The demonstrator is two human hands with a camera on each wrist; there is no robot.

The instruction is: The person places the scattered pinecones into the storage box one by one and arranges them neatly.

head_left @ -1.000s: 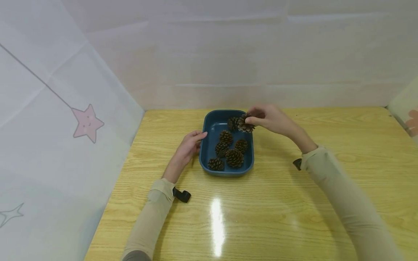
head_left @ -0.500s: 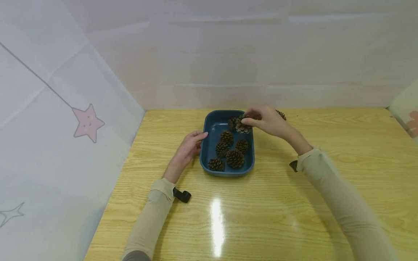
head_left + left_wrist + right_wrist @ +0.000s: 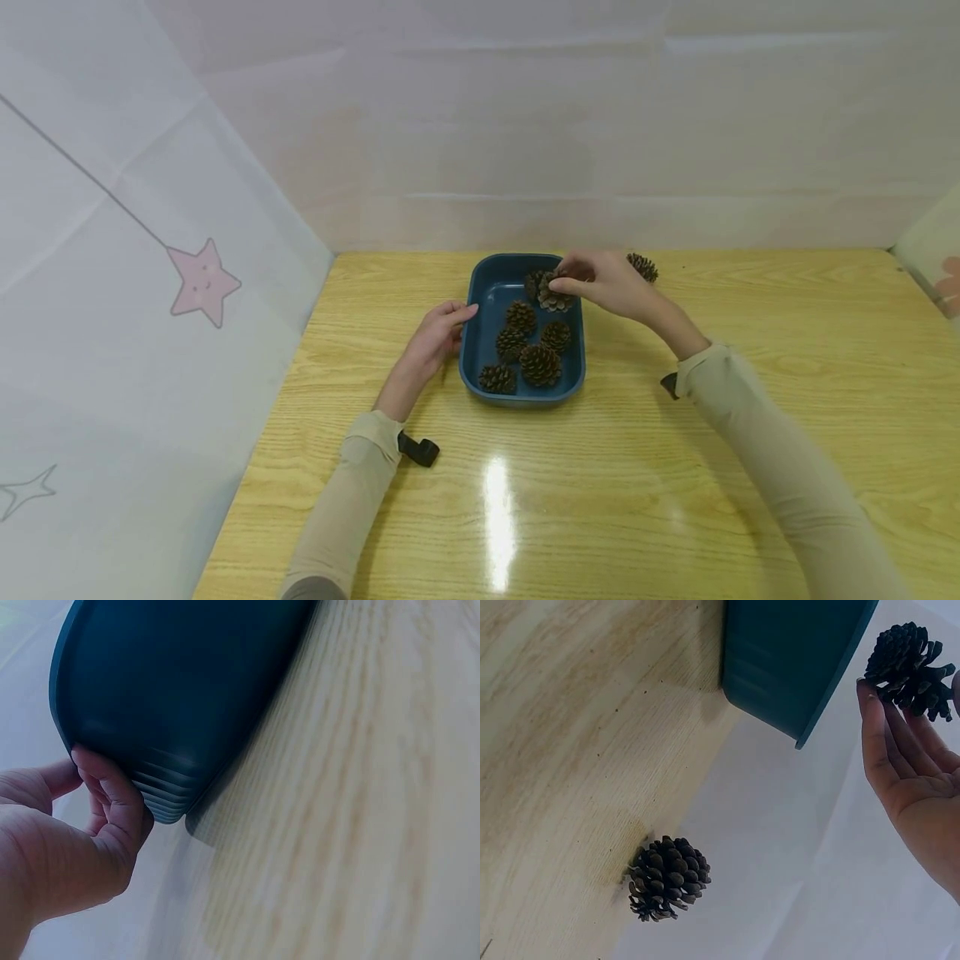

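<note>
A dark blue rectangular plastic tub (image 3: 487, 292) stands on the table with several brown pine cones (image 3: 540, 365) inside. At its left side my left hand (image 3: 433, 333) grips the rim; the left wrist view shows the thumb and curled fingers (image 3: 112, 795) at the tub's edge. My right hand (image 3: 611, 283) pinches a pine cone (image 3: 556, 297) over the tub's far right corner. That pine cone (image 3: 911, 671) shows above the rim in the right wrist view, held between fingertips and thumb. It partly overlaps another cone (image 3: 533, 283) lying at the tub's far end.
One more pine cone (image 3: 642, 267) lies on the wooden table (image 3: 600, 483) near its back edge, right of the tub. A pale sheet (image 3: 480, 150) rises behind the table, and a similar one with a printed star (image 3: 204, 283) is on the left.
My right hand has moved slightly left and nearer with its pine cone, bringing the cone on the table behind it into view. The left hand has stayed on the tub.
</note>
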